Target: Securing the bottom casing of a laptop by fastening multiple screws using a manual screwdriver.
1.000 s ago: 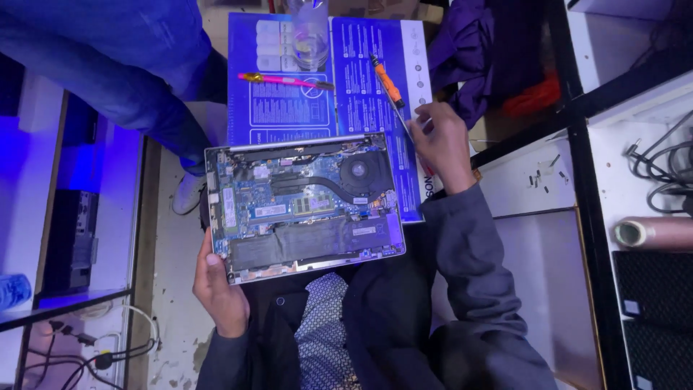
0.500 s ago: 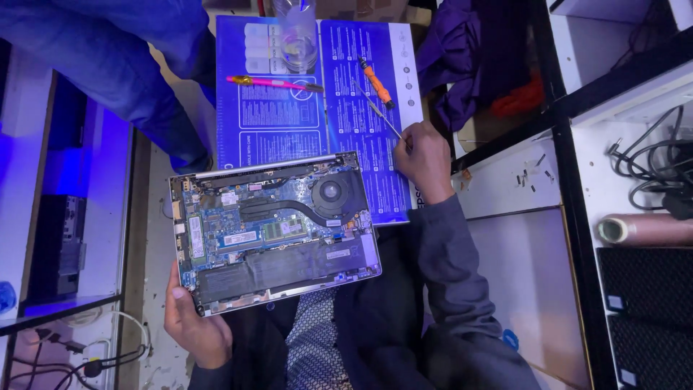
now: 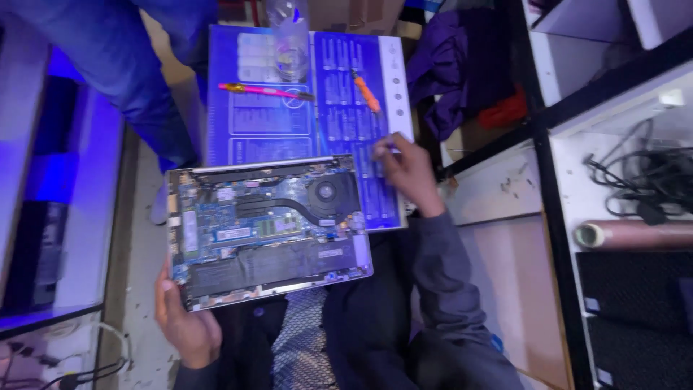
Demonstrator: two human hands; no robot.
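Gripping the opened laptop [image 3: 267, 227] from below, left hand [image 3: 189, 326] fingers clamped; right hand [image 3: 406, 170] fingers pinched together on the blue mat [image 3: 346, 108].

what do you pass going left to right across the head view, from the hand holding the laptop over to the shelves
left hand at the laptop's near corner → opened laptop → right hand on the blue mat → purple cloth → tangle of black cables

Electronics repair workshop: opened laptop [image 3: 267, 227], blue repair mat [image 3: 317, 108], screwdrivers [image 3: 266, 91], tangled cables [image 3: 642, 180].
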